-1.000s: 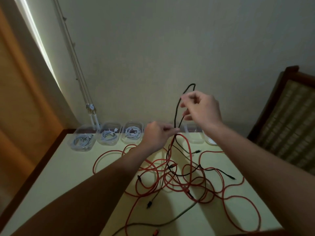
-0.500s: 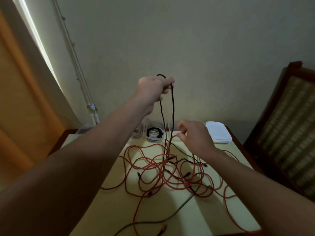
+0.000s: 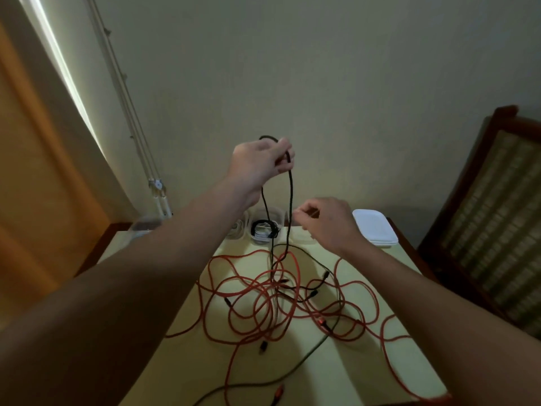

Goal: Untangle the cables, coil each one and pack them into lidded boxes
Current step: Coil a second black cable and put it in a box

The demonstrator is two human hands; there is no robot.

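**Inspector:** Edges and room?

**Assistant:** The red cables sprawl mid-tabletop. One strand reaches the near right edge. There is bare surface front left. The boxes line the far edge.

**Inspector:** And the black cable?

**Assistant:** It is raised in a loop, with the left hand fingers clamped round it. Both strands drop into the tangle. The right hand fingers are curled just beside one strand. I cannot tell whether they touch it.

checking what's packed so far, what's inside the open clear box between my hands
The clear box holds a coiled black cable over something white; the coil hides what that is.
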